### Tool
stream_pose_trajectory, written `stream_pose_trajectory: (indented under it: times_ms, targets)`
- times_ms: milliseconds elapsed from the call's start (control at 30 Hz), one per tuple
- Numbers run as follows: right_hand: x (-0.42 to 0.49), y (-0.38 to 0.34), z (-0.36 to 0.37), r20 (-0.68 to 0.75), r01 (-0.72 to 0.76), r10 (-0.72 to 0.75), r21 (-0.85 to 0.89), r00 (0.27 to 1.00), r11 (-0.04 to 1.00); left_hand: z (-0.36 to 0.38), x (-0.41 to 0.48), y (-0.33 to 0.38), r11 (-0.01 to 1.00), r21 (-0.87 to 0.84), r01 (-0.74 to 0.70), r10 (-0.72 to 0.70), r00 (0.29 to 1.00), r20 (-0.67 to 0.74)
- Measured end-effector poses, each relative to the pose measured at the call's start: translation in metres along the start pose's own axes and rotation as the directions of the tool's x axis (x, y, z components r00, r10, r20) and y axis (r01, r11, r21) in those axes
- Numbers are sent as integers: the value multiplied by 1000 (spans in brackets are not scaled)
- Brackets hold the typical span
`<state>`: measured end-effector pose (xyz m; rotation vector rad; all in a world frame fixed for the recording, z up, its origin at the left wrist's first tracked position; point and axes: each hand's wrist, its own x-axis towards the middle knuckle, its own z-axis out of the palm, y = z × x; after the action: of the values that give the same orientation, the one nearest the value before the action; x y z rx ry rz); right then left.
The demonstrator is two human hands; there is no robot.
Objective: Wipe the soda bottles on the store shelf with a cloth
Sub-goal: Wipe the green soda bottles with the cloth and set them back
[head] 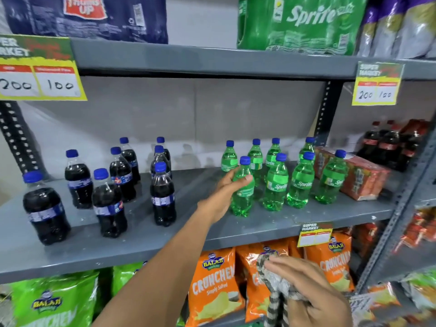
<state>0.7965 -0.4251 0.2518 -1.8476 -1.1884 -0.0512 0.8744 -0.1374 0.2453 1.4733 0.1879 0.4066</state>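
Note:
Several green Sprite bottles with blue caps stand on the grey middle shelf (165, 234) at centre right. My left hand (230, 185) reaches up and is wrapped around the front-left green Sprite bottle (243, 199), which stands on the shelf. Several dark cola bottles (162, 194) with blue caps stand on the shelf's left half. Lower right, below the shelf edge, my right hand (309, 286) grips a black-and-white striped cloth (276, 300) that hangs down from it.
An orange carton pack (358, 180) and red-labelled cola bottles (387, 147) sit at the shelf's right end. Snack bags (212, 286) fill the shelf below. Wrapped Sprite (304, 22) and Thums Up packs lie above. Price tags (40, 76) hang from the upper shelf edge.

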Motion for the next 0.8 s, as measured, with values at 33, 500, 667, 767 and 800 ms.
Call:
stream_pose_trajectory:
  times_ms: [33, 500, 667, 767, 800]
  targets:
    - [-2, 1, -6, 27, 0, 0, 10, 1000, 1000, 0, 6, -5, 1000, -13, 12, -12, 1000, 25]
    - [5, 5, -18, 28, 2, 0, -48, 1000, 999, -8, 14, -11, 983, -184, 27, 25, 962, 273]
    - [27, 6, -14, -361, 8, -10, -7, 932, 1000, 5, -15, 0, 907, -418, 61, 137, 894, 428]
    - [60, -10, -27, -437, 84, -87, -26, 895, 996, 13, -34, 8, 876, -478, 63, 211, 841, 498]
    - [73, -15, -31, -446, 129, -143, -61, 884, 990, 14, -39, 9, 871, -486, 70, 232, 814, 533]
